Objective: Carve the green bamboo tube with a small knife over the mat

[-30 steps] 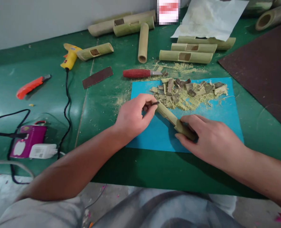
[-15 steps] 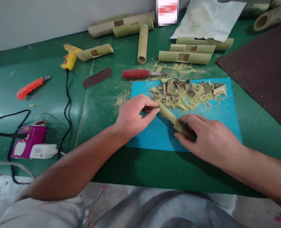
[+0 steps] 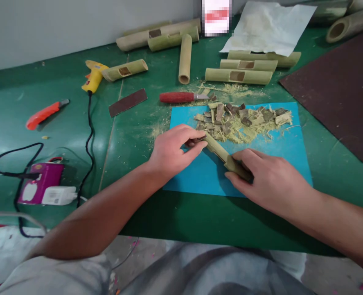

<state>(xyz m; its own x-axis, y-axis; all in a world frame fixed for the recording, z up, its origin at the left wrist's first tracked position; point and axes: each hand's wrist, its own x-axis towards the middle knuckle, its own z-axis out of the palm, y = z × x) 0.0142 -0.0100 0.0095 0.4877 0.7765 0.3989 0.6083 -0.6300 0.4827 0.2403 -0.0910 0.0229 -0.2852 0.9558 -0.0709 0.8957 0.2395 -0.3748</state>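
A short bamboo tube [image 3: 217,149] with a notch cut in its side lies slanted over the blue sheet [image 3: 196,180]. My right hand [image 3: 270,174] is wrapped round its near end, thumb on one side and fingers on the other. At the far end, my left hand [image 3: 176,149] is closed in a pinch on a small dark piece that looks like folded sandpaper, pressed against the tube's rim. The fingers mostly hide that piece. Just beyond the tube, bamboo chips [image 3: 227,114] and pale shavings [image 3: 245,133] are heaped on the sheet.
A red-handled knife [image 3: 178,97] lies behind the sheet, near a brown sandpaper strip [image 3: 128,102]. Notched bamboo tubes [image 3: 255,77] lie at the back. To the left are a yellow glue gun [image 3: 93,78], an orange cutter [image 3: 44,115] and a purple power box [image 3: 43,182]. Right: large brown sheet [image 3: 341,98].
The view has shifted slightly, so the table items sit a little lower and further right. Both hands keep their grips, and the tube stays almost where it was.
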